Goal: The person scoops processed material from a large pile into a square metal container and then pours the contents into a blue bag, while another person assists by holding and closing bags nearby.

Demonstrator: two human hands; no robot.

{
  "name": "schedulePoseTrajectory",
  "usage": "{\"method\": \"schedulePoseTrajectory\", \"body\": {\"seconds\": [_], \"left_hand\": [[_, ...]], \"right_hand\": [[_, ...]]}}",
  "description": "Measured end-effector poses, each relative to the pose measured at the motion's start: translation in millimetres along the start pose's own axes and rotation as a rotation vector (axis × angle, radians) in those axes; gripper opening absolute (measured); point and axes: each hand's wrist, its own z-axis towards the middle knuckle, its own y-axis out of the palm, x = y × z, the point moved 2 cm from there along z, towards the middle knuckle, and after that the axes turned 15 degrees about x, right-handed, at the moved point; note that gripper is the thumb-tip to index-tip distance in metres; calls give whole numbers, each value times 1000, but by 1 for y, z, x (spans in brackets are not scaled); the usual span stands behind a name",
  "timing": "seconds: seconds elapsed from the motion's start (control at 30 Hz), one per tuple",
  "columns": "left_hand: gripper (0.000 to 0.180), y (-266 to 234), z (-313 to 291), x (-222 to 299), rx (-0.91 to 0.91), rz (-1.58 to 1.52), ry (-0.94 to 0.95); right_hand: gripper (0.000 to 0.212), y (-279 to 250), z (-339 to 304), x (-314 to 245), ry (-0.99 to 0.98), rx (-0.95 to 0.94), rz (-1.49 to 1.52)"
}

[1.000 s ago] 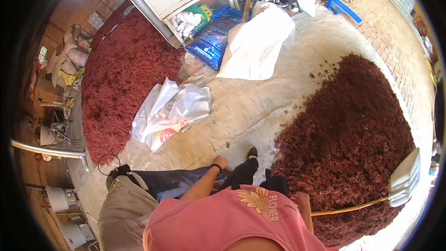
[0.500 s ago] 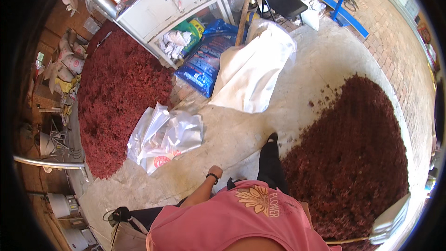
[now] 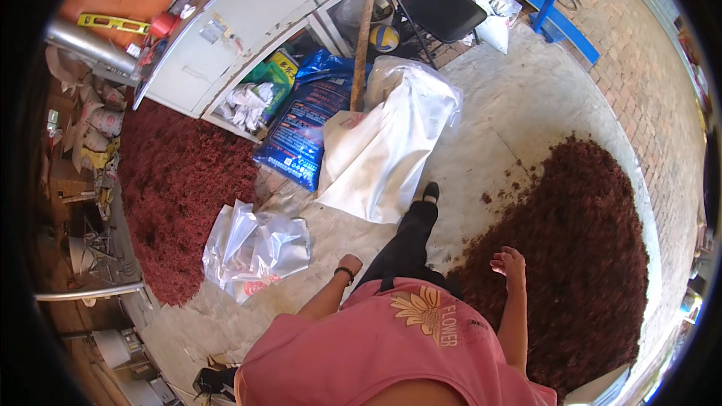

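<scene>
At the left, a red heap (image 3: 184,195) lies on the floor (image 3: 541,98), and just beside it is a crumpled clear plastic bag (image 3: 259,248). The left hand (image 3: 350,262) is near this bag, curled, so I cannot tell its grip; beyond it is a white sack (image 3: 387,150). The right hand (image 3: 511,263), with fingers loosely spread, shows against a darker heap (image 3: 579,256).
</scene>
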Motion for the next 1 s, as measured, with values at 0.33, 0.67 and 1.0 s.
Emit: {"method": "schedulePoseTrajectory", "body": {"seconds": [0.33,0.67,1.0], "left_hand": [[16,-59,164,156,134,26,371],[15,-139,200,258,303,-317,171],[11,-124,179,283,151,-459,-335]], "right_hand": [[27,46,106,-70,57,-178,-154],[23,95,210,-216,160,-159,-327],[32,177,348,-335,47,-497,-412]]}}
